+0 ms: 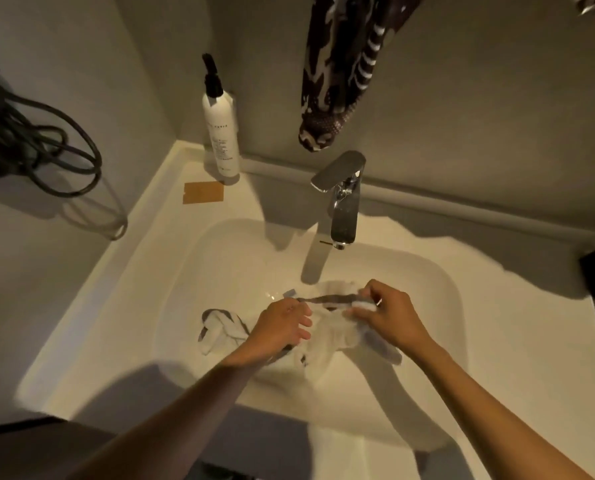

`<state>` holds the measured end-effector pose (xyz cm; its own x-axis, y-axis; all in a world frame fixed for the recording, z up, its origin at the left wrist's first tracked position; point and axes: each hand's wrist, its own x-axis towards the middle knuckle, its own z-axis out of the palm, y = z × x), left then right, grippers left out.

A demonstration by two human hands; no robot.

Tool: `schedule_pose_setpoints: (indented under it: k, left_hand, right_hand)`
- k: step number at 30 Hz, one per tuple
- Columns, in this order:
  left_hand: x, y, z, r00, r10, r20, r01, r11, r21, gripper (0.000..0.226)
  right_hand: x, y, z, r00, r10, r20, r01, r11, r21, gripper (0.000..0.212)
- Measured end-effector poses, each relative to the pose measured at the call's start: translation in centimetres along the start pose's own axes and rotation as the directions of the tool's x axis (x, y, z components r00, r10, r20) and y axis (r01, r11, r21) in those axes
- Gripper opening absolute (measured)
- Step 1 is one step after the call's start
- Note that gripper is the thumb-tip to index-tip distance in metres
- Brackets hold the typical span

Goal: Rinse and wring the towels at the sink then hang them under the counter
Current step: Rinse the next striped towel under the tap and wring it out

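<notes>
Head view looks down into a white ceramic sink basin (pixel 438 282), where a white cotton towel with a grey stripe (pixel 330 336) lies bunched low in the bowl, its striped edge stretched between both hands. The left hand (pixel 282 327) pinches that edge; the right hand (pixel 391 317) has its fingers (pixel 365 301) clenched round the other end. A second twisted white-and-grey towel (pixel 216 329) lies in the basin just beside the left wrist. Behind stand a chrome lever tap (pixel 343 202) and, on the white bench (pixel 171 216), a tall white pump bottle (pixel 221 133).
</notes>
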<state>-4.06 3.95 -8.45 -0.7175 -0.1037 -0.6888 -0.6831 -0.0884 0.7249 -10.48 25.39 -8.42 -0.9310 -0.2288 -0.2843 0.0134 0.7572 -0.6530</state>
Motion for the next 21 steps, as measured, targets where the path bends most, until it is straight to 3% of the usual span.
schedule_pose_setpoints:
  k: [3,7,9,10,12,13,15,17,19,21]
  left_hand:
    - [-0.2,1.9,3.0,0.989,-0.113,0.093,0.114,0.993,-0.005,0.03]
    - [0.1,2.7,5.2,0.985,-0.165,-0.043,0.165,0.986,-0.009,0.046]
    - [-0.1,2.5,4.4,0.986,-0.011,-0.165,0.062,0.948,0.311,0.038]
    - [0.0,2.3,3.6,0.974,0.149,-0.173,-0.041,0.861,0.507,0.03]
    - [-0.4,2.6,1.9,0.905,0.425,0.032,-0.335,0.662,0.67,0.044]
    - [-0.7,3.3,1.0,0.87,0.461,0.177,-0.46,0.626,0.63,0.055]
    - [-1.1,5.2,0.0,0.838,0.427,0.339,-0.545,0.649,0.531,0.045]
    - [-1.4,6.7,-0.7,0.835,0.467,0.292,-0.549,0.66,0.514,0.027]
    - [-2.6,8.6,-1.7,0.822,0.547,0.159,-0.542,0.666,0.513,0.032]
    - [-4.4,10.6,-2.7,0.76,0.638,0.122,-0.61,0.636,0.472,0.034]
  right_hand:
    - [-2.7,-4.3,-4.9,0.992,-0.1,0.076,0.09,0.988,0.129,0.023]
    - [-5.0,-9.6,-9.8,0.97,-0.239,0.045,0.225,0.952,0.209,0.025]
    - [-5.9,-11.6,-10.9,0.953,-0.302,0.014,0.283,0.909,0.306,0.024]
    - [-6.2,-12.6,-11.2,0.943,-0.334,-0.02,0.32,0.884,0.342,0.024]
    - [-6.4,-14.2,-11.6,0.919,-0.38,-0.101,0.384,0.814,0.435,0.024]
    - [-6.3,-14.8,-11.8,0.911,-0.392,-0.125,0.399,0.767,0.502,0.024]
    - [-5.9,-15.7,-12.1,0.897,-0.421,-0.134,0.413,0.69,0.595,0.024]
    - [-5.7,-15.5,-12.5,0.889,-0.437,-0.134,0.416,0.65,0.636,0.021]
    - [-5.7,-14.0,-13.2,0.908,-0.396,-0.138,0.384,0.653,0.653,0.02]
    - [-5.8,-11.7,-13.4,0.953,-0.298,-0.055,0.28,0.795,0.539,0.028]
